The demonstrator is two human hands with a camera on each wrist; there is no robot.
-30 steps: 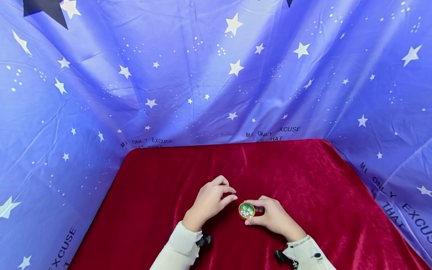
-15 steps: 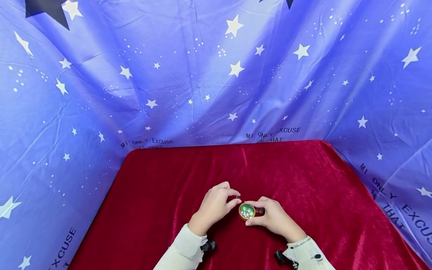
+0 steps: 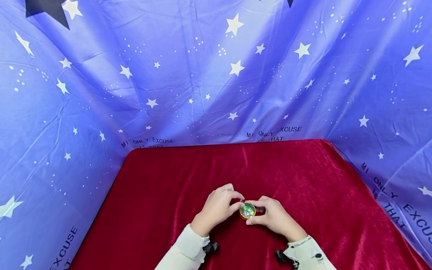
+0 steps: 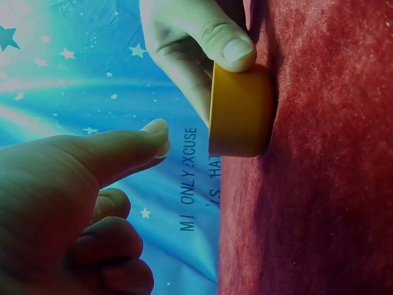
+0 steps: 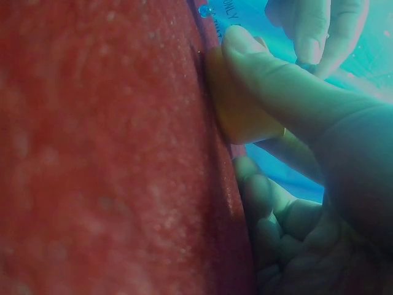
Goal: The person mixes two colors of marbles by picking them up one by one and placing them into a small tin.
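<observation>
An orange, round, shallow cup (image 3: 248, 211) stands on the red cloth, its inside greenish with several shiny bead-like pieces. My right hand (image 3: 276, 217) grips its right side between thumb and fingers; the right wrist view shows the thumb along the orange wall. Just above the rim at the upper left, my left hand (image 3: 217, 206) pinches a small dark, shiny piece (image 5: 306, 66) between thumb and index finger. That piece is mostly hidden by the fingertips, so its kind cannot be made out. In the left wrist view, the other left fingers are curled in.
Red velvety cloth (image 3: 168, 176) covers the table. Past the cup, the right wrist view shows a small bluish, shiny piece (image 5: 206, 10) near the cloth. A blue curtain (image 3: 202, 75) with white stars surrounds the table's back and sides.
My left hand has moved right and slightly down, bringing the small pinched piece from left of the cup to its rim. The right hand and cup have stayed in place.
</observation>
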